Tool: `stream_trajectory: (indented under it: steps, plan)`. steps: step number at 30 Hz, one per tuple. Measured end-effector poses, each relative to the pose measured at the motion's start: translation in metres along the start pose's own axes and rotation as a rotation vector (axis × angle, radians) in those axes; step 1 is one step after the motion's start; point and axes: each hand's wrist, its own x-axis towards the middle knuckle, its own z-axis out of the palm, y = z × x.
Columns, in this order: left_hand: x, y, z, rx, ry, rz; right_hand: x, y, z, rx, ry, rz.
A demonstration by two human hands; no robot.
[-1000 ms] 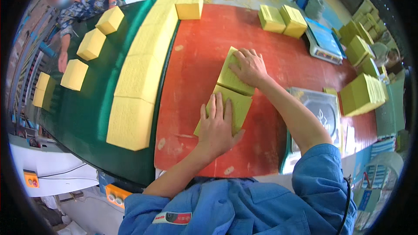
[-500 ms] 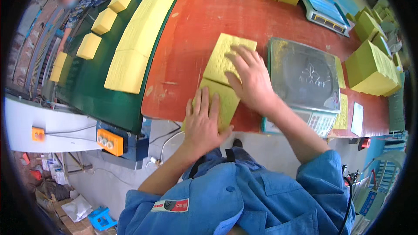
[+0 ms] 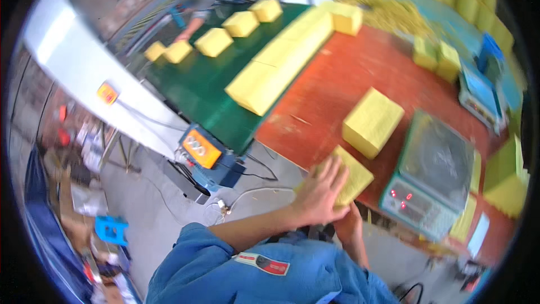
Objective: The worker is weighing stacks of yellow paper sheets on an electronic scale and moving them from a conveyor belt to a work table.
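A yellow stack of paper sheets (image 3: 355,179) sits at the near edge of the red table. My left hand (image 3: 320,194) lies over its left side, fingers stretched across it and thumb toward its near side. Low at the table edge, just below that stack, is my right hand (image 3: 350,226); its fingers are hidden, so I cannot tell what they touch. A second yellow stack (image 3: 372,121) stands a little farther off, apart from both hands. To the right of these, a digital scale (image 3: 436,160) with lit red digits has a bare dark pan.
Left of the red table (image 3: 315,95), a green conveyor belt (image 3: 208,93) carries a row of yellow stacks (image 3: 256,81) and several smaller blocks. Another person's hand (image 3: 183,35) reaches to them. An orange button box (image 3: 199,147) hangs at the belt's end. More stacks (image 3: 506,177) stand right.
The view has swung left. My right hand has left the top of the farther stack and dropped below the nearer one. The two stacks now stand apart. The scale's digits now show lit.
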Motion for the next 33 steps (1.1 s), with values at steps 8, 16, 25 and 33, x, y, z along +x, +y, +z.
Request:
stream_trajectory:
  steps: [8, 16, 25, 33]
  plan:
    - [-0.038, -0.009, -0.031, -0.544, 0.277, -0.23, -0.04, -0.044, 0.034, -0.426, -0.176, -0.152]
    - [0.063, 0.086, -0.026, -2.053, 0.134, -0.104, -0.092, -0.202, 0.089, -1.281, 0.087, -0.889]
    - [0.202, 0.168, 0.104, -2.246, -0.127, -0.503, -0.096, -0.347, 0.019, -1.761, 0.395, -1.161]
    - [0.2, 0.148, 0.095, -0.576, 0.248, -0.357, -0.063, -0.348, 0.0, -1.891, 0.319, -1.093]
